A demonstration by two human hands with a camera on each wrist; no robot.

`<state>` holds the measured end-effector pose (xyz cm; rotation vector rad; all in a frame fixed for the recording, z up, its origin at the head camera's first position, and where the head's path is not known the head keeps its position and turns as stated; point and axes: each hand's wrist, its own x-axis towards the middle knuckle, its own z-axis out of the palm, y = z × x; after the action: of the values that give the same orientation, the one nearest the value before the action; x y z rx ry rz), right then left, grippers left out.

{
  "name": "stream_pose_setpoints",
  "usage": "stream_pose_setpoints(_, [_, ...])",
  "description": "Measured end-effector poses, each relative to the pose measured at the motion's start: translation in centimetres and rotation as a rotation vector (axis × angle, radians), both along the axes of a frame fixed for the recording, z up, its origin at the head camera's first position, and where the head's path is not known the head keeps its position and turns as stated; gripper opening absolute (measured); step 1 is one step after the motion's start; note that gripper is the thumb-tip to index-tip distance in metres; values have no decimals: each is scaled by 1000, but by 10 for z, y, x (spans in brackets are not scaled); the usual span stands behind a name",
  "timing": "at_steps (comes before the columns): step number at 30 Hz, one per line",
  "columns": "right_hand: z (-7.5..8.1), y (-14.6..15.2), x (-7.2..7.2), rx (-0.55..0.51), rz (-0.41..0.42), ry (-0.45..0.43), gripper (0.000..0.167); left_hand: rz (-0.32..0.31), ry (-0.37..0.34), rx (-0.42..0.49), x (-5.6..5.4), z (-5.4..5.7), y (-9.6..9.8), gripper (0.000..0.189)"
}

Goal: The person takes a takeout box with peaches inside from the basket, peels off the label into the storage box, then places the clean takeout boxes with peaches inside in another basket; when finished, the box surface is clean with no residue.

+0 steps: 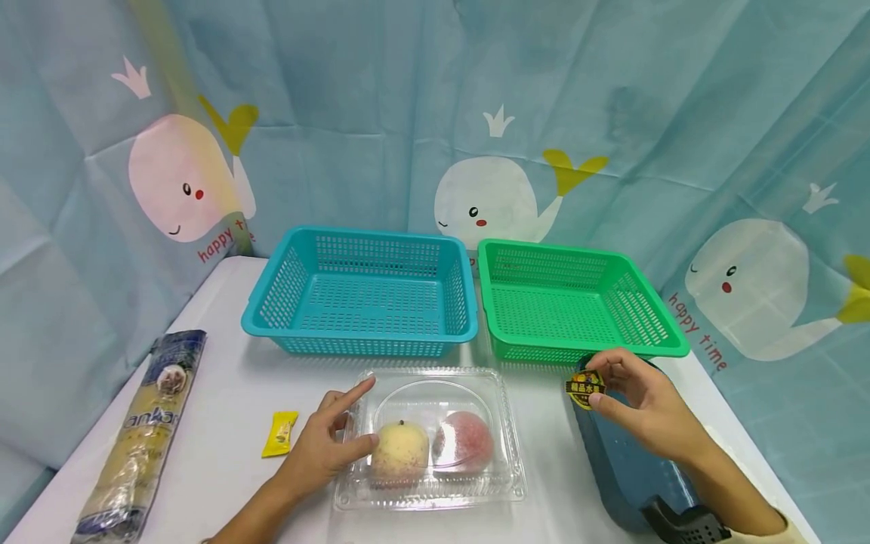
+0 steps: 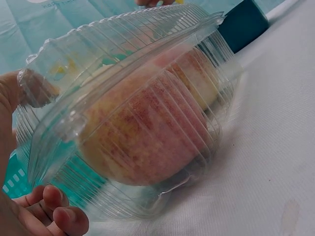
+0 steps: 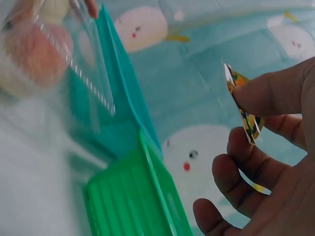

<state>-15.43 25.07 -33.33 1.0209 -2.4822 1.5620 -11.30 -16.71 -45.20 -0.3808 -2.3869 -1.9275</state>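
A clear plastic clamshell box [image 1: 479, 483] stands closed, with a yellowish peach [image 1: 401, 451] and a red peach [image 1: 464, 442] inside. My left hand [image 1: 331, 442] holds the box at its left side, thumb on the lid and index finger along the far corner. In the left wrist view, the other fingers [image 2: 71, 221] curl beside the box wall. My right hand [image 1: 642, 404] pinches a round black-and-gold fruit sticker [image 1: 584, 388] between thumb and fingertips. That sticker [image 3: 244, 105] is raised and seen nearly edge-on in the right wrist view.
A blue basket [image 1: 360, 340] and a green basket [image 1: 591, 351] stand behind the box. Under my right hand is a dark blue bin [image 1: 632, 483]. To the left lie a yellow wrapped candy [image 1: 279, 434] and a long noodle packet [image 1: 139, 446]. A whale-print curtain [image 1: 381, 113] encloses the table.
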Motion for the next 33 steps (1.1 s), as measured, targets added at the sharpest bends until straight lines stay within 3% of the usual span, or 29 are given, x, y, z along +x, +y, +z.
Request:
stream_pose_setpoints(7, [-6, 32, 0, 66, -38, -48, 34, -2, -2, 5, 0, 1, 0, 72])
stream_pose_setpoints(16, [-23, 71, -3, 75, -71, -116, 34, 3, -17, 10, 0, 2, 2, 72])
stream_pose_setpoints(26, [-66, 108, -14, 201, -168, -147, 32, 1, -1, 8, 0, 3, 1, 72])
stream_pose_setpoints(33, [-84, 118, -23, 301, -177, -288, 32, -2, -11, 11, 1, 4, 1, 72])
